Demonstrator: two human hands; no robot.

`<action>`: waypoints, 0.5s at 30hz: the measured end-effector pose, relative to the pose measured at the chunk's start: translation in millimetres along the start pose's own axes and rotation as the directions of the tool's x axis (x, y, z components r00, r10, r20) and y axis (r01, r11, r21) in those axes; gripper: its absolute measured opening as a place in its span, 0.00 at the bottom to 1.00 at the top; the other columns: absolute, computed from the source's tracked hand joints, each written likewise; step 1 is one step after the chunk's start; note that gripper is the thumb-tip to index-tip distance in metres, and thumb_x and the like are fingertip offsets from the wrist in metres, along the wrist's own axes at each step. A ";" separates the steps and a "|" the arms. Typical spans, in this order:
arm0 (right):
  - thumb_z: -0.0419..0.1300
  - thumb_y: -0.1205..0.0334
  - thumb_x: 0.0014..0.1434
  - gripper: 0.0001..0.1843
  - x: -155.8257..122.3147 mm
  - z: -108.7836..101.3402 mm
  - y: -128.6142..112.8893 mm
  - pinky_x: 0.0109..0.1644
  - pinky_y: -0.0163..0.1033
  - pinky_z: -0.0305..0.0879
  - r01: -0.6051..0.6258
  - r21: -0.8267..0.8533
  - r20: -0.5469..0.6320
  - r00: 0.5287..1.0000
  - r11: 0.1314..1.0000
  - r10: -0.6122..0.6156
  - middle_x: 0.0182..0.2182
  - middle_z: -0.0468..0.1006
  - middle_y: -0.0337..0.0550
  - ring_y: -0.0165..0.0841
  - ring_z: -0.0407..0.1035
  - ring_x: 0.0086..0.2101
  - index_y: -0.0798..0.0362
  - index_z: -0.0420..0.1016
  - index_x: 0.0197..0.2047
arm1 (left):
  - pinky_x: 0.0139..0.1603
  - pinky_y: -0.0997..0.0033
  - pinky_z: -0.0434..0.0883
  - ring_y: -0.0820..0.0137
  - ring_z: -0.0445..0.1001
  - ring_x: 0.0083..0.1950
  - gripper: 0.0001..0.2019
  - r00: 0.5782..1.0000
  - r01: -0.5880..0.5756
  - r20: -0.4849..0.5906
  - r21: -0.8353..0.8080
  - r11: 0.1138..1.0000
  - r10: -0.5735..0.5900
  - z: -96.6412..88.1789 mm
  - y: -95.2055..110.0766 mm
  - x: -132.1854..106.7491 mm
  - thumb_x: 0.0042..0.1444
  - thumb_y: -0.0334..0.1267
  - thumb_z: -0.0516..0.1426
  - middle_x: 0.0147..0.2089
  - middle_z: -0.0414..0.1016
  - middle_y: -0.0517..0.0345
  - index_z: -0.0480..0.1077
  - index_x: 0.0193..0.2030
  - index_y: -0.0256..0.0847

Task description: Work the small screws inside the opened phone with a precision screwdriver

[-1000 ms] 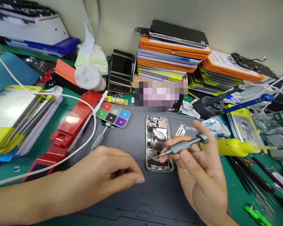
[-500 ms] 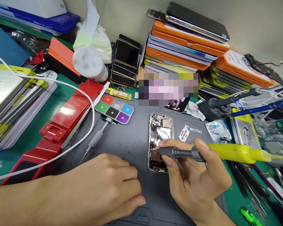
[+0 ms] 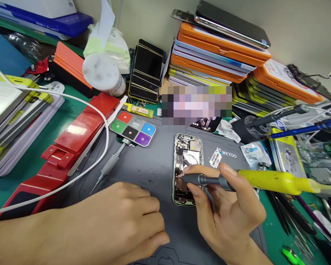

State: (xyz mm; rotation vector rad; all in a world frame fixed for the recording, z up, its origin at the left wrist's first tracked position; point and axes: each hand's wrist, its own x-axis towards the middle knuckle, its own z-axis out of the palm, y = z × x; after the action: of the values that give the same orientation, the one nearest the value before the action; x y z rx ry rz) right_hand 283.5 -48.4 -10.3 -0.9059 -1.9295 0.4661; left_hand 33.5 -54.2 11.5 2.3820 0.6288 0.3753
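An opened phone (image 3: 191,156) lies on the grey mat (image 3: 143,165), its inner parts and round coil exposed. My right hand (image 3: 226,209) pinches a grey precision screwdriver (image 3: 198,179), the tip resting at the phone's left inner side. Fingers partly cover the phone's lower right. From behind that hand a yellow tube (image 3: 276,181) with a tapered end sticks out; whether it joins the screwdriver I cannot tell. My left hand (image 3: 127,221) rests palm down on the mat, left of the phone, in a loose fist with nothing visible in it.
A second screwdriver (image 3: 110,163) lies by a coloured-square pad (image 3: 132,128). A razor blade (image 3: 215,158) is beside the phone. A white cable (image 3: 108,136) loops over a red tool (image 3: 79,121) at left. Stacked orange cases (image 3: 223,44) stand behind; tweezers (image 3: 284,209) lie at right.
My right hand and the screwdriver have shifted slightly left and down, with the tip still at the phone's left inner side. My left hand stays nearly where it was. The view has shifted slightly.
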 end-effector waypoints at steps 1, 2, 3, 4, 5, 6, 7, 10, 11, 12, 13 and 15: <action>0.63 0.87 0.62 0.49 0.0 0.0 -0.2 0.56 0.36 0.85 -0.002 -0.004 0.003 1.000 1.000 0.002 0.51 0.84 0.46 0.32 0.84 0.49 0.48 0.59 0.80 | 0.40 0.59 0.70 0.67 0.77 0.36 0.15 1.000 -0.001 -0.002 0.003 1.000 0.001 0.1 0.2 -0.2 0.82 0.39 0.52 0.37 0.78 0.66 0.74 0.41 0.44; 0.64 0.87 0.62 0.49 -0.1 -0.1 -0.2 0.55 0.36 0.85 -0.004 -0.009 0.005 1.000 1.000 0.004 0.51 0.84 0.46 0.31 0.84 0.48 0.48 0.60 0.80 | 0.40 0.59 0.71 0.67 0.77 0.37 0.15 1.000 -0.002 -0.002 0.003 1.000 0.002 0.3 0.4 -0.3 0.82 0.39 0.52 0.37 0.78 0.66 0.75 0.41 0.44; 0.65 0.87 0.62 0.49 -0.3 -0.2 -0.2 0.55 0.36 0.86 -0.003 -0.012 0.005 1.000 1.000 0.003 0.51 0.84 0.46 0.31 0.84 0.48 0.47 0.60 0.80 | 0.40 0.59 0.71 0.67 0.78 0.37 0.15 1.000 -0.002 -0.001 0.003 1.000 0.002 0.5 0.4 -0.4 0.82 0.39 0.52 0.37 0.78 0.66 0.75 0.41 0.44; 0.65 0.87 0.62 0.49 -0.7 -0.4 -0.1 0.54 0.36 0.86 0.000 -0.016 0.003 1.000 1.000 0.000 0.51 0.84 0.45 0.31 0.84 0.47 0.46 0.61 0.80 | 0.41 0.59 0.71 0.67 0.78 0.37 0.15 1.000 -0.002 0.001 0.002 1.000 0.002 0.7 0.4 -0.4 0.82 0.39 0.52 0.37 0.78 0.66 0.75 0.41 0.44; 0.66 0.87 0.61 0.49 -1.1 -0.8 0.0 0.54 0.37 0.86 0.001 -0.019 0.000 1.000 1.000 -0.001 0.52 0.84 0.46 0.32 0.84 0.48 0.45 0.62 0.80 | 0.41 0.59 0.71 0.67 0.78 0.37 0.15 1.000 -0.003 0.005 0.004 1.000 0.003 0.9 0.3 -0.3 0.81 0.39 0.53 0.38 0.79 0.66 0.75 0.41 0.44; 0.66 0.86 0.62 0.50 -1.6 -1.5 -0.1 0.55 0.38 0.86 -0.001 -0.019 0.003 1.000 1.000 0.002 0.53 0.84 0.46 0.33 0.84 0.49 0.44 0.62 0.80 | 0.41 0.58 0.71 0.66 0.78 0.37 0.15 1.000 -0.002 0.009 0.007 1.000 0.002 1.1 0.1 -0.3 0.81 0.39 0.53 0.38 0.79 0.66 0.75 0.42 0.44; 0.65 0.86 0.62 0.50 -2.1 -2.4 -0.3 0.56 0.40 0.86 -0.009 -0.013 0.017 1.000 1.000 0.009 0.55 0.84 0.47 0.34 0.83 0.52 0.43 0.60 0.80 | 0.41 0.58 0.71 0.66 0.79 0.38 0.15 1.000 -0.002 0.014 0.012 1.000 0.002 1.3 -0.1 -0.2 0.81 0.40 0.53 0.38 0.79 0.66 0.75 0.42 0.44; 0.61 0.86 0.64 0.52 -2.8 -5.7 -2.7 0.62 0.46 0.84 -0.032 -0.009 0.088 0.996 0.999 0.033 0.64 0.81 0.50 0.38 0.81 0.60 0.41 0.55 0.83 | 0.42 0.58 0.72 0.66 0.80 0.39 0.14 1.000 -0.006 0.024 0.025 1.000 0.005 1.4 -1.1 -0.1 0.81 0.40 0.53 0.39 0.80 0.66 0.75 0.42 0.44; 0.60 0.87 0.64 0.52 -2.6 -6.7 -3.8 0.64 0.46 0.82 -0.031 -0.017 0.103 0.994 0.999 0.032 0.65 0.80 0.50 0.38 0.80 0.62 0.41 0.54 0.83 | 0.42 0.58 0.72 0.66 0.80 0.39 0.14 1.000 -0.008 0.023 0.026 1.000 0.007 1.4 -1.4 -0.1 0.81 0.39 0.54 0.39 0.80 0.66 0.75 0.42 0.44; 0.60 0.88 0.64 0.53 -2.3 -7.4 -4.8 0.65 0.46 0.81 -0.029 -0.028 0.106 0.994 0.999 0.032 0.66 0.80 0.49 0.38 0.79 0.62 0.41 0.54 0.83 | 0.42 0.58 0.72 0.66 0.80 0.39 0.14 1.000 -0.009 0.023 0.026 1.000 0.009 1.4 -1.6 0.0 0.81 0.39 0.54 0.38 0.80 0.66 0.75 0.42 0.44; 0.59 0.88 0.63 0.53 -1.7 -8.0 -5.5 0.66 0.45 0.80 -0.028 -0.040 0.105 0.994 0.999 0.032 0.65 0.80 0.49 0.37 0.80 0.62 0.42 0.54 0.83 | 0.42 0.58 0.72 0.66 0.80 0.38 0.13 1.000 -0.011 0.023 0.027 1.000 0.011 1.4 -1.7 0.0 0.81 0.39 0.54 0.38 0.80 0.66 0.75 0.41 0.44; 0.59 0.88 0.63 0.52 -0.1 -9.0 -5.8 0.64 0.43 0.81 -0.029 -0.053 0.098 0.995 0.998 0.034 0.63 0.82 0.49 0.36 0.80 0.60 0.44 0.54 0.83 | 0.42 0.58 0.73 0.66 0.79 0.38 0.14 1.000 -0.017 0.019 0.035 0.999 0.016 1.3 -1.7 0.3 0.80 0.39 0.55 0.37 0.79 0.66 0.75 0.40 0.44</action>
State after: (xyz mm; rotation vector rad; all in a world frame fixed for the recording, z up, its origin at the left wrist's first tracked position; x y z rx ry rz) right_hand 289.0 -52.7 -2.2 -0.9632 -2.0278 0.4903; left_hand 33.8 -53.5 9.4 2.4232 0.6122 0.3510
